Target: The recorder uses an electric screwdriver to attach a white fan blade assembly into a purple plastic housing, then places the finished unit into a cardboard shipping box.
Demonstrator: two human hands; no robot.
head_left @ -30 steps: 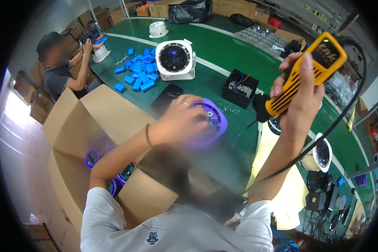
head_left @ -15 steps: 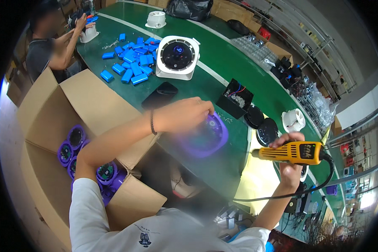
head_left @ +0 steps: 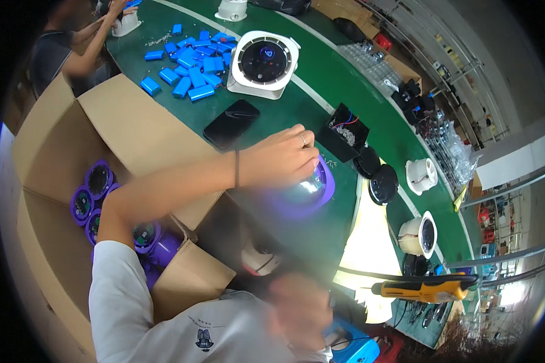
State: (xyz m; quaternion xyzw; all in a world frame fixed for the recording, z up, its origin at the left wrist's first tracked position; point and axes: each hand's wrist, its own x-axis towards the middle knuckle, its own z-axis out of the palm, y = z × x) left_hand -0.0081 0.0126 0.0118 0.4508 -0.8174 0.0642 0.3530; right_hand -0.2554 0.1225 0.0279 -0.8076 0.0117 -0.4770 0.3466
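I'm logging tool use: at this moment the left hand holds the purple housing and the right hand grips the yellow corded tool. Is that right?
Not quite: the head view shows the yellow corded tool apart from the right hand, which is blurred, close to the body. The left hand does hold the purple housing.

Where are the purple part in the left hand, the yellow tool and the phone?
Purple part (head_left: 329,186): head view, its right rim.
Yellow tool (head_left: 421,291): head view, middle of its body.
Phone (head_left: 232,124): head view, middle of its face.

Lg. green wkbench (head_left: 345,88), metal shelving (head_left: 464,71) on R (bright lt. patch (head_left: 513,294) below)
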